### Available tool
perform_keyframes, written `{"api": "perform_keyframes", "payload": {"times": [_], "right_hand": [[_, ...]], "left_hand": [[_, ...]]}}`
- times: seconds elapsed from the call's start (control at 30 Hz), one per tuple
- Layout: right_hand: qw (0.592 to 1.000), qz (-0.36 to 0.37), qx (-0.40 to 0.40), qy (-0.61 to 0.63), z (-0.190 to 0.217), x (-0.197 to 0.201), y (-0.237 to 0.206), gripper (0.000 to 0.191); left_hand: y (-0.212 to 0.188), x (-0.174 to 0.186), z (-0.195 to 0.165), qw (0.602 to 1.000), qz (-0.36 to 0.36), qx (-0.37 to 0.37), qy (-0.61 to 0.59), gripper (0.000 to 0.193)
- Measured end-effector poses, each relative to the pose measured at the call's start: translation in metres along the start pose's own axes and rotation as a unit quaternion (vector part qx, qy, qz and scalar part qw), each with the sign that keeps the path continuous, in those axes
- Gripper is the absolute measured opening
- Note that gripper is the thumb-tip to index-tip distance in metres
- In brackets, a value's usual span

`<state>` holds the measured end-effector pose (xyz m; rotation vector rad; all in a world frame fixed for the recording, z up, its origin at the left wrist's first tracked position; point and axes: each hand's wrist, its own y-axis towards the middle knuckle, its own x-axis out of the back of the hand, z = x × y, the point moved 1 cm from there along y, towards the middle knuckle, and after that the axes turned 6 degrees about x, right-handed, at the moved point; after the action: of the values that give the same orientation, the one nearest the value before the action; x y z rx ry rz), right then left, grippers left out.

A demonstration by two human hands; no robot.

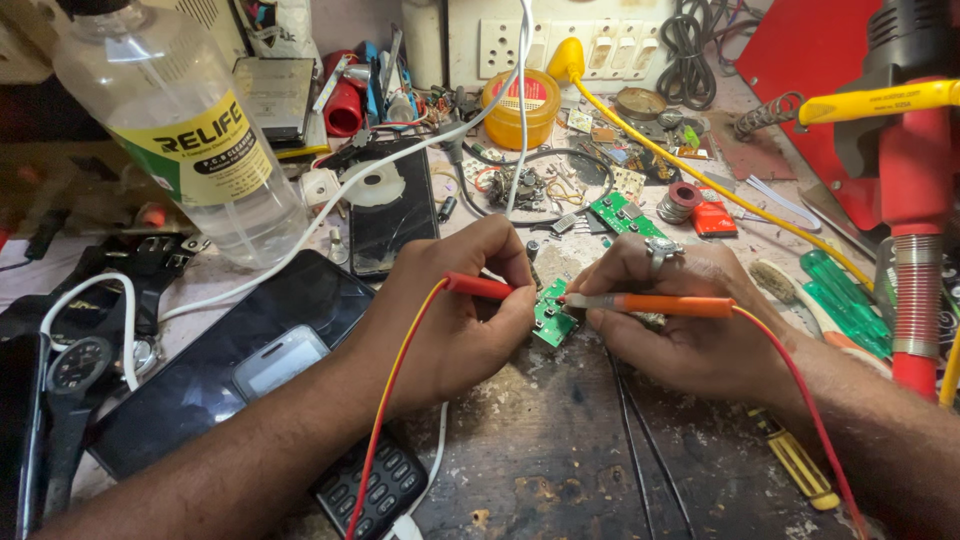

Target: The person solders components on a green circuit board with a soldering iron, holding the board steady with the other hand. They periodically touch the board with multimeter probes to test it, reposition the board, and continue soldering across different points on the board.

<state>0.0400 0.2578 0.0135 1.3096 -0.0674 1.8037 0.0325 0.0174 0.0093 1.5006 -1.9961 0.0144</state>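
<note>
My left hand (455,315) grips a red test probe (478,287) with a yellow lead, its tip pointing at a small green circuit board (552,318) on the worn bench. An orange probe (660,304) with a red lead sits in my right hand (680,320), which wears a ring; its tip touches the same board from the right. Both hands rest on the bench around the board, partly covering it.
A clear plastic bottle (190,130) stands at the back left. Phones (225,365), a cracked handset (395,205), a keypad phone (375,490), another green board (625,213), an orange tub (520,108), green screwdrivers (845,300) and a red hot-air tool (915,210) crowd the bench.
</note>
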Motion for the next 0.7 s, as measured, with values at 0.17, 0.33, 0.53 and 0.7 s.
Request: {"api": "perform_keyframes", "payload": {"times": [0.17, 0.33, 0.53, 0.7], "right_hand": [[1.0, 0.007, -0.017, 0.008, -0.0032, -0.0009, -0.002, 0.017], [1.0, -0.002, 0.004, 0.021, -0.0042, -0.0016, -0.0037, 0.014], [0.999, 0.024, -0.033, -0.012, -0.0011, 0.0006, -0.0013, 0.014], [0.999, 0.025, -0.041, -0.007, 0.0028, 0.0012, 0.0008, 0.017]], "left_hand": [[0.0008, -0.0009, 0.0006, 1.0, 0.004, 0.004, 0.004, 0.015], [0.0005, -0.0011, 0.0008, 1.0, 0.005, -0.001, -0.001, 0.015], [-0.0003, 0.0002, 0.0014, 1.0, 0.009, 0.007, 0.004, 0.015], [-0.0003, 0.0001, 0.0003, 1.0, 0.011, 0.002, 0.007, 0.015]]}}
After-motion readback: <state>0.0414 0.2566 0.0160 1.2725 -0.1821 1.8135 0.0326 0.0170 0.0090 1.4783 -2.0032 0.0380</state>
